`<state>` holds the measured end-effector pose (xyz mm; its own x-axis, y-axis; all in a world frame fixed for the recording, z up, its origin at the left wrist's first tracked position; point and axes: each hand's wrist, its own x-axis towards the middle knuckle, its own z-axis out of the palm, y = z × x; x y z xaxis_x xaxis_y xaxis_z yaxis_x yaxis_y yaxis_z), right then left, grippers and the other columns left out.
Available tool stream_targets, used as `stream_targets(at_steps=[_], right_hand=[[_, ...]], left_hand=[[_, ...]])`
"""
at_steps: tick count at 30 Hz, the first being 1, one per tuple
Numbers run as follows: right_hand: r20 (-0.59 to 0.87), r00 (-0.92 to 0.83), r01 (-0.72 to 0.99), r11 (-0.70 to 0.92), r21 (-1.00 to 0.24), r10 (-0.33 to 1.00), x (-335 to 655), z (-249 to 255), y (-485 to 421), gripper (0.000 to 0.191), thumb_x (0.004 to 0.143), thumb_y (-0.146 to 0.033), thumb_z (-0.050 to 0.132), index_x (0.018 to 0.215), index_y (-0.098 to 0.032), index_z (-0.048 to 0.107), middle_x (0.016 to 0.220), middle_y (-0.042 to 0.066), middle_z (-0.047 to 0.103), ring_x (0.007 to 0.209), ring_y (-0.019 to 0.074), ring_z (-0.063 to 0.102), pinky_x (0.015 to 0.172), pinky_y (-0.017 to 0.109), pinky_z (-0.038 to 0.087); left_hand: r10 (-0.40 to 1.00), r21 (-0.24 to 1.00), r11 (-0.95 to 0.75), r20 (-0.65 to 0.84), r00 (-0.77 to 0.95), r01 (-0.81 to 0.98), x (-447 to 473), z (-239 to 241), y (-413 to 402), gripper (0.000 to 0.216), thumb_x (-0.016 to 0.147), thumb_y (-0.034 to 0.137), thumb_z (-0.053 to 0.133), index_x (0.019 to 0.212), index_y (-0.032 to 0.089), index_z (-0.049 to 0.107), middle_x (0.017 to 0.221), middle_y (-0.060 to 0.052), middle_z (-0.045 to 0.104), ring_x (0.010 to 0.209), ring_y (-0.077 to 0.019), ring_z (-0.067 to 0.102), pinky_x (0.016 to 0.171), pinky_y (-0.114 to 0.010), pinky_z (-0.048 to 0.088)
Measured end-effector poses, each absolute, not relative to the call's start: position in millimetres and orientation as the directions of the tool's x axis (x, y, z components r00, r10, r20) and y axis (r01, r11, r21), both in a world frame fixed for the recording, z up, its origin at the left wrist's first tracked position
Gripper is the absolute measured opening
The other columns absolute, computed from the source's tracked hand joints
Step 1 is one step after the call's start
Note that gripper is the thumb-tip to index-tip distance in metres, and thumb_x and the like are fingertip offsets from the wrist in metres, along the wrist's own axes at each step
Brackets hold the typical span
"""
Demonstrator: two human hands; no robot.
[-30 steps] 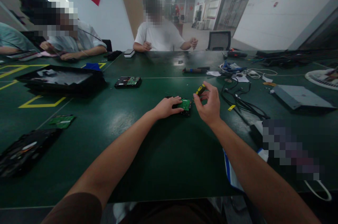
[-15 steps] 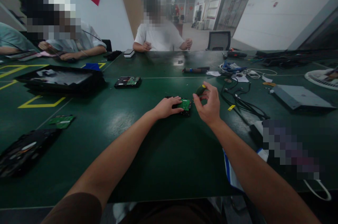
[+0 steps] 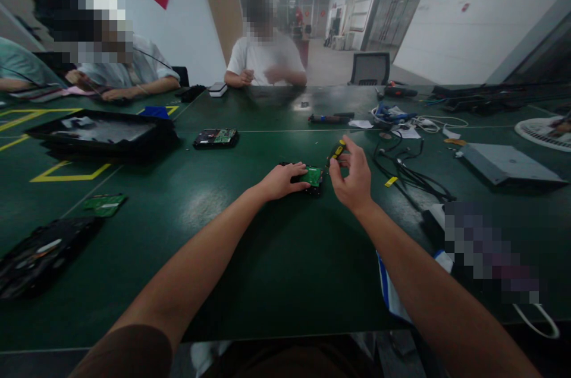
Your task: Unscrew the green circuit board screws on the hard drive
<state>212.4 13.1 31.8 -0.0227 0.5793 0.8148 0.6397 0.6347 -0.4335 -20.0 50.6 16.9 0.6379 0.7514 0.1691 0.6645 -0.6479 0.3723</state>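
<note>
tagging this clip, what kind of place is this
Probably an electronics repair or teardown workshop. The left hand rests on a hard drive, the right hand holds a screwdriver, and loose circuit boards and cables lie on the shared green table.

**Green work table, centre of frame**

Left hand (image 3: 282,180): flat on a small black hard drive with green circuit board (image 3: 312,178), frame centre. Right hand (image 3: 352,173): fingers closed round a black-and-yellow-handled screwdriver (image 3: 337,151), just right of the drive. Dark green table (image 3: 276,259). Second black drive with green board (image 3: 216,138), upper left of centre. Tangle of black cables (image 3: 408,173), right. Black tray (image 3: 104,131), left.
</note>
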Motion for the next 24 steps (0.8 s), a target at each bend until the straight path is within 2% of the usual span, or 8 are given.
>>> stream_targets(at_steps=[6, 11, 16, 21, 24], right_hand=[[0.798, 0.005, 0.622, 0.623, -0.474, 0.602, 212.8, 30.0, 14.4, 0.061, 0.094, -0.031, 0.064, 0.15, -0.029, 0.041, 0.131, 0.012, 0.056, 0.086, 0.0202, 0.068, 0.073, 0.042, 0.066], [0.808, -0.014, 0.618, 0.64, -0.457, 0.59, 213.1, 28.1, 15.4, 0.06, 0.095, -0.028, 0.06, 0.152, -0.028, 0.038, 0.134, 0.012, 0.055, 0.092, 0.0211, 0.068, 0.076, 0.041, 0.066], [0.816, 0.007, 0.626, 0.634, -0.454, 0.577, 213.8, 27.9, 16.2, 0.062, 0.093, -0.031, 0.065, 0.15, -0.026, 0.041, 0.13, 0.013, 0.055, 0.088, 0.0213, 0.066, 0.074, 0.043, 0.066], [0.821, -0.029, 0.628, 0.65, -0.429, 0.57, 212.7, 30.6, 14.1, 0.061, 0.096, -0.026, 0.058, 0.153, -0.028, 0.038, 0.129, 0.012, 0.056, 0.089, 0.0216, 0.066, 0.076, 0.044, 0.065], [0.817, -0.012, 0.625, 0.642, -0.444, 0.577, 212.3, 30.8, 13.8, 0.062, 0.095, -0.028, 0.061, 0.153, -0.028, 0.038, 0.129, 0.013, 0.055, 0.087, 0.0215, 0.066, 0.073, 0.043, 0.065]], left_hand=[[0.751, 0.375, -0.649, 0.171, 0.638, 0.662, -19.8, 16.3, 51.3, 0.06, 0.096, 0.053, 0.063, 0.145, 0.019, 0.059, 0.158, -0.012, 0.05, 0.148, -0.0267, 0.047, 0.123, -0.042, 0.036], [0.754, 0.38, -0.645, 0.172, 0.634, 0.663, -20.0, 15.9, 51.2, 0.059, 0.096, 0.053, 0.062, 0.145, 0.021, 0.059, 0.158, -0.011, 0.05, 0.148, -0.0266, 0.047, 0.122, -0.043, 0.036], [0.744, 0.367, -0.658, 0.179, 0.644, 0.658, -20.4, 14.1, 52.2, 0.061, 0.096, 0.054, 0.062, 0.145, 0.017, 0.059, 0.157, -0.013, 0.051, 0.148, -0.0271, 0.046, 0.122, -0.042, 0.037], [0.752, 0.359, -0.649, 0.173, 0.636, 0.671, -19.8, 16.1, 50.4, 0.062, 0.097, 0.053, 0.062, 0.146, 0.016, 0.058, 0.156, -0.012, 0.052, 0.148, -0.0268, 0.047, 0.123, -0.041, 0.036], [0.754, 0.365, -0.646, 0.17, 0.634, 0.67, -19.3, 17.2, 49.5, 0.061, 0.096, 0.053, 0.062, 0.145, 0.017, 0.059, 0.157, -0.011, 0.051, 0.148, -0.027, 0.047, 0.124, -0.041, 0.035]])
